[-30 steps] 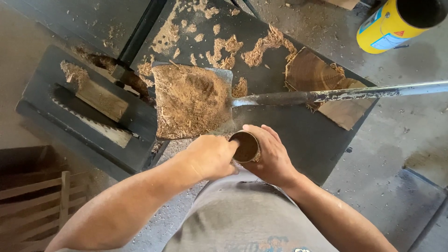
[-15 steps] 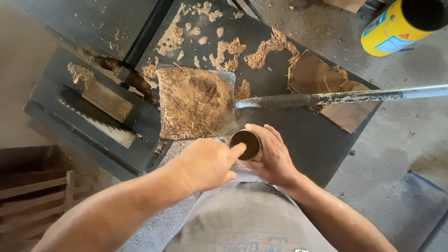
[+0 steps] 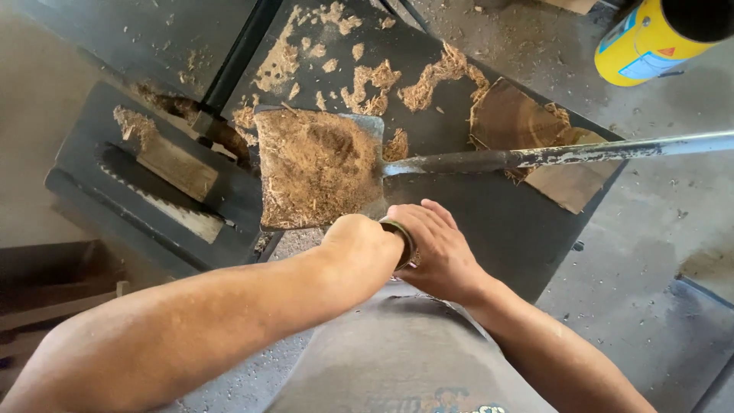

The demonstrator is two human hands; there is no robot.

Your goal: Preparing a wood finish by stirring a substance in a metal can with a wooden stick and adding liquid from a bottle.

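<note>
Both hands are bunched up around a small round cup (image 3: pixel 401 239) right at the near edge of the dark metal bench (image 3: pixel 505 222). The left hand (image 3: pixel 359 245) sits on top of the cup, fist-ish, pretty much covering its mouth, so only a curved bit of the rim peeks out. The right hand (image 3: pixel 436 248) is wrapped around the cup's right side, fingers curled and pointing left, clearly gripping it. Can't honestly tell if the left one is squeezing anything or just pressing down on the rim. Just beyond the hands, a shovel blade (image 3: pixel 317 168) lies flat on the bench, loaded with a layer of brown fibrous sawdust-like stuff, its near edge almost touching the cup. The shovel's long metal handle (image 3: pixel 566 155) runs off to the right and out of view. More clumps of the same brown fibre (image 3: pixel 367 84) are scattered over the far part of the bench, and a flat brown slab (image 3: pixel 527 134) sits under the handle on the right. On the left there's a dark tray thing with a toothed strip (image 3: pixel 164 200) and a wooden block (image 3: pixel 172 160). A yellow container (image 3: pixel 646 42) lies on the concrete floor, far right.
</note>
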